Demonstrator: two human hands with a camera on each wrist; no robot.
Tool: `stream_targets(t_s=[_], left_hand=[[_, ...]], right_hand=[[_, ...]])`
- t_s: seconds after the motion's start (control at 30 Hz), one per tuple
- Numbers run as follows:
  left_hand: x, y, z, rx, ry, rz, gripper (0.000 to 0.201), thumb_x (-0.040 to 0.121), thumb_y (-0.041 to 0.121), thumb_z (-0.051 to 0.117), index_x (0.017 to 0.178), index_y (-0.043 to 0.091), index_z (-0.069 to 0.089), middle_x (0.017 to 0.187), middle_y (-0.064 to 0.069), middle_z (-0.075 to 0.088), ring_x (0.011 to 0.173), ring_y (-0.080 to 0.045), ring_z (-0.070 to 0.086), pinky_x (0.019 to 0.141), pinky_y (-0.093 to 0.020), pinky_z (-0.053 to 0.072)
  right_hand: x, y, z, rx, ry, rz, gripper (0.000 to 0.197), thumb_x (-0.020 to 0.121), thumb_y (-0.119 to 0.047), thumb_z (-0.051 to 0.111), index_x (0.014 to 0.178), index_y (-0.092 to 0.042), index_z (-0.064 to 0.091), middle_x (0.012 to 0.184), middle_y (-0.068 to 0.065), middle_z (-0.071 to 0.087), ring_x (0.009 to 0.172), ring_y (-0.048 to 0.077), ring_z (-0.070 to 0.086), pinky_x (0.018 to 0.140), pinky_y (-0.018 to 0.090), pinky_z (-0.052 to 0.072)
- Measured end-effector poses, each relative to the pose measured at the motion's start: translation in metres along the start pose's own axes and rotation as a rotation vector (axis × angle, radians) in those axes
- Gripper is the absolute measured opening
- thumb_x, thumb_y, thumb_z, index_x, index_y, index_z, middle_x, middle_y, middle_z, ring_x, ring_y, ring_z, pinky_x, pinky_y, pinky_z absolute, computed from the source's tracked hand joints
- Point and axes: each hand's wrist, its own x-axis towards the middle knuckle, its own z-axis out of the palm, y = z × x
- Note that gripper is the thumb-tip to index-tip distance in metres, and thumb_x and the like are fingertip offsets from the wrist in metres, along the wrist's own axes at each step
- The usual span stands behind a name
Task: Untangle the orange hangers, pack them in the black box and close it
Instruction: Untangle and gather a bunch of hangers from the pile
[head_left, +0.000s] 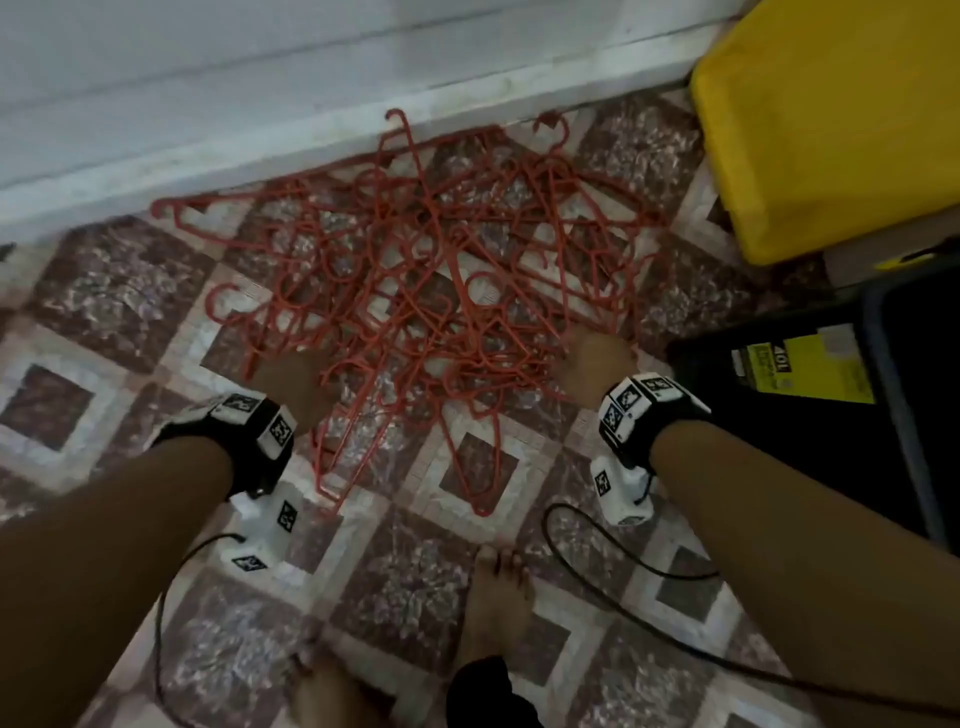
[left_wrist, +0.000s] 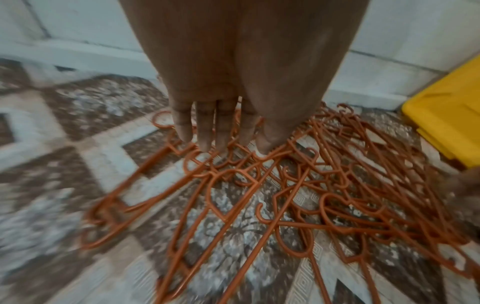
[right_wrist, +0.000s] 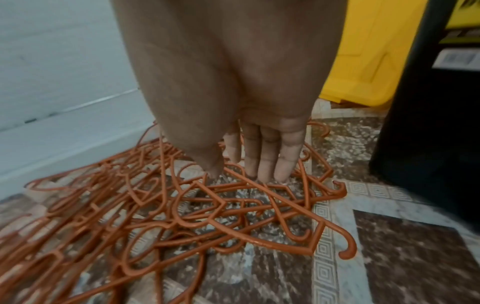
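Note:
A tangled heap of orange hangers (head_left: 415, 291) (left_wrist: 298, 195) (right_wrist: 161, 205) lies on the patterned floor against the white wall. My left hand (head_left: 293, 382) (left_wrist: 221, 131) reaches down into the heap's near left side, fingers straight and close together, tips at the hangers. My right hand (head_left: 592, 371) (right_wrist: 249, 164) reaches down into the near right side, fingers straight, tips touching the hangers. Neither hand holds anything. The black box (head_left: 852, 395) (right_wrist: 428, 123) stands at the right, with a yellow label.
A yellow lid or bin (head_left: 831, 119) (left_wrist: 446, 127) (right_wrist: 363, 57) leans at the far right by the wall. My bare feet (head_left: 496, 597) stand just behind the heap. Black cables (head_left: 613, 571) trail from the wrist cameras over the tiled floor (head_left: 104, 291).

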Motion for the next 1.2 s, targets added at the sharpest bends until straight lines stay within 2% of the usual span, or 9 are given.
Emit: stream_targets(t_s=[0.1,0.27,0.37,0.47,0.63,0.7,0.97,1.1,1.2], left_hand=[[0.037,0.011,0.011,0.011,0.074,0.043,0.064,0.094,0.042,0.057,0.148,0.018,0.035,0.146,-0.018,0.043,0.120,-0.042,0.052,0.089,-0.046,0.048],[0.091,0.023,0.019,-0.015,0.135,-0.049,0.083,0.086,0.058,0.061,0.151,0.021,0.024,0.150,-0.019,0.029,0.125,-0.045,0.044,0.096,-0.054,0.046],[0.110,0.027,0.022,0.023,0.113,-0.059,0.080,0.084,0.057,0.064,0.147,0.022,0.031,0.148,-0.020,0.030,0.123,-0.046,0.046,0.096,-0.054,0.047],[0.121,0.024,0.025,0.073,0.136,-0.032,0.062,0.081,0.053,0.067,0.128,0.017,0.048,0.144,-0.021,0.036,0.114,-0.044,0.051,0.088,-0.055,0.051],[0.121,0.024,0.012,-0.042,0.193,0.012,0.040,0.084,0.043,0.068,0.088,0.003,0.062,0.088,-0.020,0.068,0.072,-0.036,0.065,0.053,-0.033,0.049],[0.116,0.022,0.003,-0.105,0.226,0.021,0.043,0.089,0.042,0.064,0.082,0.000,0.069,0.078,-0.021,0.070,0.067,-0.036,0.067,0.054,-0.035,0.051],[0.087,0.014,-0.011,-0.217,0.264,0.062,0.020,0.092,0.032,0.062,0.083,0.015,0.063,0.072,-0.005,0.066,0.062,-0.020,0.059,0.050,-0.025,0.037],[0.068,0.022,-0.017,-0.314,0.268,0.084,0.014,0.090,0.026,0.065,0.082,0.014,0.064,0.074,-0.003,0.067,0.069,-0.023,0.063,0.054,-0.025,0.038],[0.057,0.023,-0.012,-0.299,0.260,0.106,0.011,0.087,0.021,0.068,0.084,0.016,0.059,0.072,0.002,0.060,0.064,-0.016,0.055,0.051,-0.024,0.032]], right_hand=[[0.031,0.006,0.010,-0.003,0.115,0.012,0.044,0.097,-0.024,0.064,0.137,-0.008,0.053,0.130,0.019,0.062,0.110,0.038,0.063,0.088,0.039,0.054],[0.067,0.010,0.021,-0.101,0.169,0.077,0.059,0.095,-0.031,0.067,0.146,-0.013,0.043,0.151,0.020,0.037,0.132,0.045,0.045,0.104,0.051,0.048],[0.076,0.012,0.026,-0.144,0.157,0.079,0.048,0.096,-0.022,0.065,0.140,-0.012,0.048,0.147,0.022,0.039,0.124,0.045,0.051,0.097,0.048,0.049],[0.080,0.012,0.030,-0.110,0.203,0.066,0.038,0.096,-0.003,0.058,0.133,-0.009,0.055,0.136,0.022,0.048,0.112,0.043,0.058,0.089,0.043,0.050],[0.079,0.018,0.025,-0.032,0.203,0.028,0.026,0.091,0.002,0.056,0.115,-0.003,0.066,0.112,0.020,0.063,0.100,0.040,0.063,0.079,0.037,0.052],[0.074,0.023,0.021,0.041,0.206,0.024,0.023,0.092,-0.002,0.059,0.114,-0.004,0.067,0.108,0.016,0.065,0.096,0.037,0.064,0.075,0.031,0.047],[0.036,0.028,0.013,0.237,0.371,0.002,0.021,0.089,0.000,0.058,0.108,-0.009,0.062,0.110,0.016,0.064,0.101,0.034,0.061,0.089,0.040,0.052],[0.021,0.021,0.003,0.380,0.408,0.040,0.032,0.092,0.002,0.055,0.117,-0.018,0.054,0.099,0.011,0.064,0.085,0.030,0.063,0.071,0.038,0.055],[0.018,0.013,-0.007,0.476,0.443,0.076,0.038,0.095,0.002,0.052,0.128,-0.018,0.052,0.101,0.009,0.064,0.089,0.028,0.062,0.074,0.034,0.049]])
